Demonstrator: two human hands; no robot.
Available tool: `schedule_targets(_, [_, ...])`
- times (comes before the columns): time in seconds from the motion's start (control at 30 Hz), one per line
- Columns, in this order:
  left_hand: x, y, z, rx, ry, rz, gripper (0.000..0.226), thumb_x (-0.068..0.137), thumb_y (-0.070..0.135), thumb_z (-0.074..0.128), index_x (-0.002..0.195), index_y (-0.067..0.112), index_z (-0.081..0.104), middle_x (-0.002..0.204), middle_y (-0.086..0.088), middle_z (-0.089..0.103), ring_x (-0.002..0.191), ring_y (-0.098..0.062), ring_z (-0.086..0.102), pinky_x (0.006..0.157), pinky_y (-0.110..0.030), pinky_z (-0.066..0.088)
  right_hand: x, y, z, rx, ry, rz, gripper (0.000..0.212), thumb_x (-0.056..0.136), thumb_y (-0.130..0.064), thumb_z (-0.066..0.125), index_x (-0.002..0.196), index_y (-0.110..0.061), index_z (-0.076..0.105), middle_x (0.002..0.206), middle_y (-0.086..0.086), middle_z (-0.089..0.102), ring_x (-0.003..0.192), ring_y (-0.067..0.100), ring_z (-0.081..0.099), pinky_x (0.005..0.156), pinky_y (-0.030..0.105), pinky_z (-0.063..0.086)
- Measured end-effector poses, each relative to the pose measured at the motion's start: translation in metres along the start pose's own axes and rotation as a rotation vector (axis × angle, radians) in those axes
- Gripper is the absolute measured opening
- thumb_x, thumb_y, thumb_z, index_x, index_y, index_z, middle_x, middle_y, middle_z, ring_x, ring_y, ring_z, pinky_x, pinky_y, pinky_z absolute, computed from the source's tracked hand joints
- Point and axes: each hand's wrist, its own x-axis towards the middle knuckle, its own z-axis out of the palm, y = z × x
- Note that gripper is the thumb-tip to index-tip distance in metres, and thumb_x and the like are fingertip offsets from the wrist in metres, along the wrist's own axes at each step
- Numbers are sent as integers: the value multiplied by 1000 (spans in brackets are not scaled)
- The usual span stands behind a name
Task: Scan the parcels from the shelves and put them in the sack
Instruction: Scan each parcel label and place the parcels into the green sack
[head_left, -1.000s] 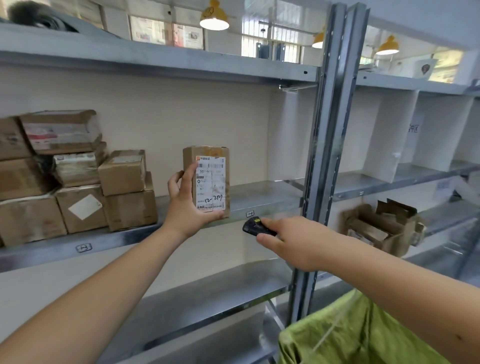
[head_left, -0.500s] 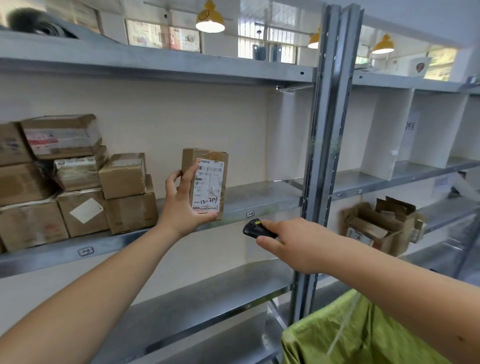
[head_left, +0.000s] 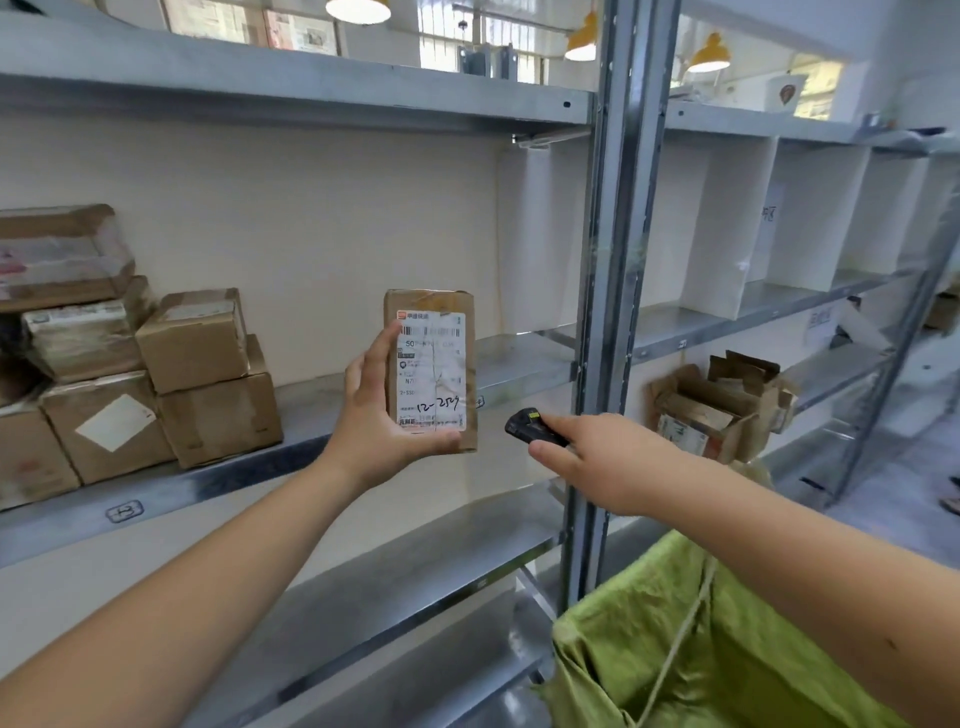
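My left hand (head_left: 374, 415) grips a small brown parcel (head_left: 434, 358) upright in front of the middle shelf, its white label facing me with handwritten digits at the bottom. Just to the right, my right hand (head_left: 608, 462) holds a small black scanner (head_left: 530, 427) whose tip points at the parcel's lower right corner, a short gap away. The green sack (head_left: 717, 654) hangs open at the lower right, below my right forearm. Several more brown parcels (head_left: 202, 374) are stacked at the left end of the same shelf.
A grey metal upright (head_left: 613, 291) stands between two shelf bays, right behind my right hand. An open torn carton (head_left: 722, 405) sits on the right bay's lower shelf. White dividers (head_left: 722, 234) split the right bay. A lower metal shelf (head_left: 415, 571) runs beneath my arms.
The view has drawn closer and shifted. My left hand has turned the parcel a little more upright. The scanner stays pointed at the parcel from the right.
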Motion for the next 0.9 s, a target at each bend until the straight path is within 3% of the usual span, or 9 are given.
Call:
schedule_targets(0.1, [-9,3,19,-70,-65,-27,138,52,45,103,152,69,10,149,21,19,137,-16,35,112,-43,39,-9,16,12,13,28,104,54,103,-64,37,149,-35,45,81,-6,65,70,12,63,57,32,47])
schedule_targets(0.23, [-26,5,48,-196,-190,-65,139,46,49,102,152,69,14,160,8,26,143,-21,42,112,-59,46,-31,38,34,70,59,265,65,102,-66,36,159,-34,35,94,-7,66,76,11,62,61,31,46])
schedule_targets(0.37, [-48,-3,84,-286,-313,-75,139,44,47,103,153,67,18,159,7,30,144,-20,44,112,-58,47,-65,51,64,119,82,383,64,103,-64,37,159,-32,37,89,-11,66,73,10,62,60,30,47])
schedule_targets(0.43, [-59,-8,102,-322,-384,-90,139,44,46,103,152,67,19,160,8,29,144,-18,43,113,-57,46,-85,56,76,120,98,450,66,101,-66,37,158,-33,37,100,-6,71,83,14,65,74,36,54])
schedule_targets(0.53, [-78,-13,131,-398,-503,-127,140,43,46,104,152,68,19,161,10,30,144,-19,44,112,-57,47,-116,64,95,86,117,573,66,101,-66,39,157,-31,39,124,3,70,106,25,66,90,42,54])
schedule_targets(0.57, [-86,-14,140,-412,-538,-130,140,42,47,104,152,68,20,160,11,30,144,-16,44,112,-57,46,-127,66,100,82,116,617,64,101,-65,40,155,-30,41,127,4,70,108,27,65,92,43,53])
schedule_targets(0.7, [-119,-14,176,-434,-708,-125,138,43,52,102,152,68,19,157,13,32,143,-11,43,113,-53,47,-174,70,119,117,118,788,62,99,-68,39,150,-33,45,109,0,71,89,20,65,84,41,55])
schedule_targets(0.9, [-164,-2,229,-463,-906,-137,137,44,52,101,151,70,18,159,13,34,144,-7,42,118,-48,42,-234,81,137,109,67,991,75,99,-70,36,159,-26,37,133,5,66,114,29,62,93,42,52])
